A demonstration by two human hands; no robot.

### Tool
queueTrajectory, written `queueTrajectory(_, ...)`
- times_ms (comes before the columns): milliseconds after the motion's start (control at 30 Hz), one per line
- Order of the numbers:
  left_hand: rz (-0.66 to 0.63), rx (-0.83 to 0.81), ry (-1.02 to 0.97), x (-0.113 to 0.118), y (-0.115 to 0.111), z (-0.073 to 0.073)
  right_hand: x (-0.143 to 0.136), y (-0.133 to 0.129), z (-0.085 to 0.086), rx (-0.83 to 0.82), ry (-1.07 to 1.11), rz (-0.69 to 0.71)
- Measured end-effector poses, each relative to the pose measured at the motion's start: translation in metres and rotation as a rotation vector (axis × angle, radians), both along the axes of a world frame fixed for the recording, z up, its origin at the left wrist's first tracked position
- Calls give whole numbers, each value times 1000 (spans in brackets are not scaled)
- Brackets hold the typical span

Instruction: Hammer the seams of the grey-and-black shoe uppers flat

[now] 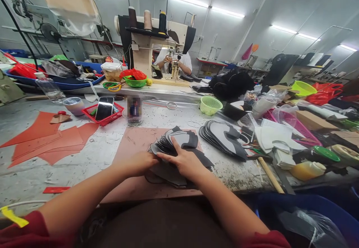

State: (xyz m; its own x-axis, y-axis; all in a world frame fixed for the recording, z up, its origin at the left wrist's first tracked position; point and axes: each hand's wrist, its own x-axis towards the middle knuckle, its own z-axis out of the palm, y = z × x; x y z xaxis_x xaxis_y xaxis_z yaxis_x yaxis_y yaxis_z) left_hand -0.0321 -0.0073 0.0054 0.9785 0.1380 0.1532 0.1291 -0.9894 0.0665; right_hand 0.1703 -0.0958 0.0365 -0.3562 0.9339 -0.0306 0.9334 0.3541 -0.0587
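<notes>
A fanned stack of grey and black cut pieces (183,138) lies on a pinkish board (131,139) in front of me. My right hand (182,159) rests on the stack, its thumb and index finger spread apart over the pieces. At the stack's left edge is my left hand (146,162), its fingers bent inward and partly hidden, so what they grip does not show clearly. More grey pieces lie beneath both hands. A second fanned stack of similar pieces (221,137) sits to the right, apart from my hands.
Orange sheets (64,139) lie left, near a red basket (119,112) holding a phone. A green basket (211,106) stands beyond the stacks. At right are a wooden-handled tool (270,175) and a yellow bottle (307,170). Behind, a person works at a sewing machine (143,49).
</notes>
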Motion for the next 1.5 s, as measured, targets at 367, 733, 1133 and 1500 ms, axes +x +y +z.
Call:
queueTrajectory(367, 78, 184, -207, 10, -1, 15, -3, -2, 1, -1, 44, -20)
queueTrajectory(733, -72, 197, -125, 3, -21, -4, 17, 7, 11, -48, 71, -61)
queueTrajectory(1133, 37, 260, -278, 19, -6, 17, 3, -5, 2, -22, 116, -44)
queueTrajectory(1500, 70, 134, -161, 13, -16, -19, 28, 12, 19, -140, 163, -127)
